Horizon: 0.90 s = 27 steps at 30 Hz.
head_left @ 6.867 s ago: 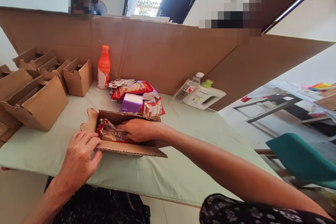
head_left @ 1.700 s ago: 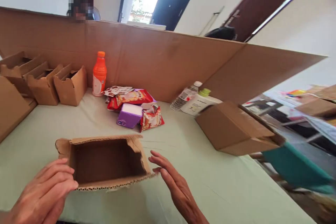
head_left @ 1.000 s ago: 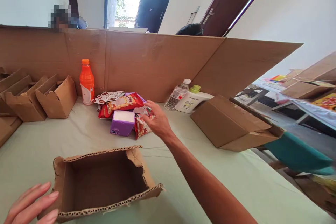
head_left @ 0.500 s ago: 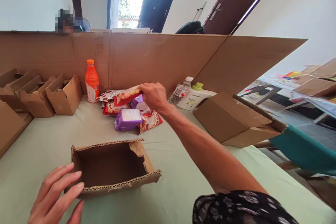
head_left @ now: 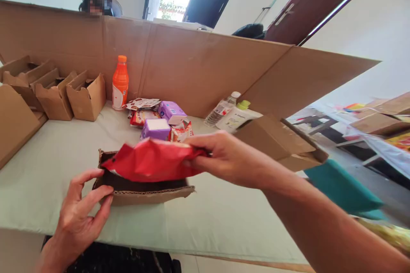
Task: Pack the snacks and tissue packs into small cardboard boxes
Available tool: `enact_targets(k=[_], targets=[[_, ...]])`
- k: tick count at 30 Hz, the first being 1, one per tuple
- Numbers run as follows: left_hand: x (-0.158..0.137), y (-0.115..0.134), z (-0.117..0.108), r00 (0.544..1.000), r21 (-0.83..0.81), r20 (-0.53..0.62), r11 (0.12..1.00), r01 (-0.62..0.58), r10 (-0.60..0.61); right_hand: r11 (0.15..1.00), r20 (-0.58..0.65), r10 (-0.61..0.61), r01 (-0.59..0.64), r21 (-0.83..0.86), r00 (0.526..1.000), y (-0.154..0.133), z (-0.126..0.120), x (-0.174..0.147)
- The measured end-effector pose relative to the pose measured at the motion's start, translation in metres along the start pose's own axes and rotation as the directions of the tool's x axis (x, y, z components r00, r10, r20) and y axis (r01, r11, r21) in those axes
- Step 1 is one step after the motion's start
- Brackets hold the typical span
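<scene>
My right hand (head_left: 221,158) pinches the right end of a red snack bag (head_left: 153,161), held level above the open cardboard box (head_left: 141,196). The bag covers much of the box's opening. At the box's left end, my left hand (head_left: 83,204) grips the wall, its fingers and thumb around the corner. Behind the box lies a pile: a purple-wrapped pack (head_left: 156,129), a second purple pack (head_left: 172,112), red snack bags (head_left: 144,117) and a white-and-brown packet (head_left: 142,103).
An orange bottle (head_left: 120,83) stands by the cardboard partition (head_left: 192,64). Several small cardboard boxes (head_left: 88,98) are at the left. A clear bottle (head_left: 221,111), a white bottle with a green cap (head_left: 235,119) and a tilted carton (head_left: 265,136) are at the right. A person's head shows beyond the partition.
My right hand has brought the red snack bag from the pile toward me, over the box. My left hand has closed on the box's left end. The view has shifted and tilted.
</scene>
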<state>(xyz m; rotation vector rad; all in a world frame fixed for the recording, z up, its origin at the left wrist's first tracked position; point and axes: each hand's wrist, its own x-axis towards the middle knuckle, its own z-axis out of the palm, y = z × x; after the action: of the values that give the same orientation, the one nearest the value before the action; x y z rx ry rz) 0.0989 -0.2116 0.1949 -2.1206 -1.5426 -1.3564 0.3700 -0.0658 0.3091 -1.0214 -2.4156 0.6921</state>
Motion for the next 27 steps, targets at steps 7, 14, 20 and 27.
enact_targets(k=[7,14,20,27], targets=[[-0.001,-0.005,-0.002,1.000,0.017,0.000,1.000,-0.021,0.021,0.915,0.460,0.101,0.099,-0.391,0.882,-0.036,0.024,0.029],[0.001,-0.012,-0.006,0.993,0.018,0.095,0.997,-0.075,0.073,0.929,0.688,0.073,0.203,-0.310,0.722,-0.006,0.073,0.042],[0.021,-0.008,-0.010,0.937,-0.037,0.273,0.975,-0.217,0.219,0.940,0.769,-0.062,0.296,-0.169,0.637,0.000,0.063,0.036],[0.021,-0.007,-0.004,0.953,-0.059,0.229,0.981,-0.187,0.196,0.956,0.040,-0.035,0.045,-0.291,0.999,0.040,-0.006,0.102]])
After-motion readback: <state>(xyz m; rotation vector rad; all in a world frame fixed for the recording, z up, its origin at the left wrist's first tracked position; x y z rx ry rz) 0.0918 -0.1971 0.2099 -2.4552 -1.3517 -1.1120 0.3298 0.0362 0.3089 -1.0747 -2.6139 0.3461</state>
